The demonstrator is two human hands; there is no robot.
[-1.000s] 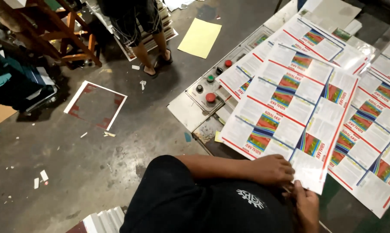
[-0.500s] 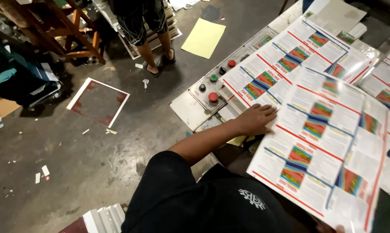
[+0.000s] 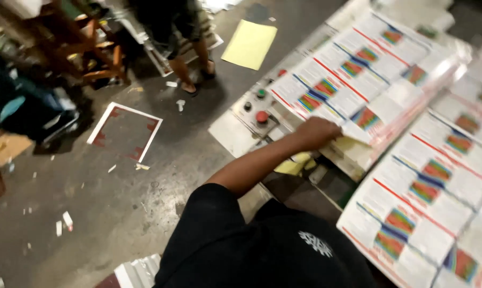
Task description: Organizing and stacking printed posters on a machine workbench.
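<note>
My left hand (image 3: 315, 132) reaches out from a black sleeve and curls over the near corner of a stack of large printed sheets (image 3: 358, 69). The sheets are white with red lines and coloured bar blocks, and they lie on a machine table. A second such sheet (image 3: 428, 208) spreads across the lower right, closer to me and above the table. My right hand is out of the picture, so what holds that sheet is hidden. More printed sheets (image 3: 465, 128) lie beyond it at the right edge.
A control panel (image 3: 254, 114) with a red button and a green one sits left of the stack. On the concrete floor lie a yellow sheet (image 3: 250, 44), a white paper frame (image 3: 124, 132) and scraps. Another person's legs (image 3: 185, 58) stand by an orange wooden frame (image 3: 86, 48).
My left hand has slid from the stack's top to its near corner and curled over it. The sheet at the right has swung lower and to the right.
</note>
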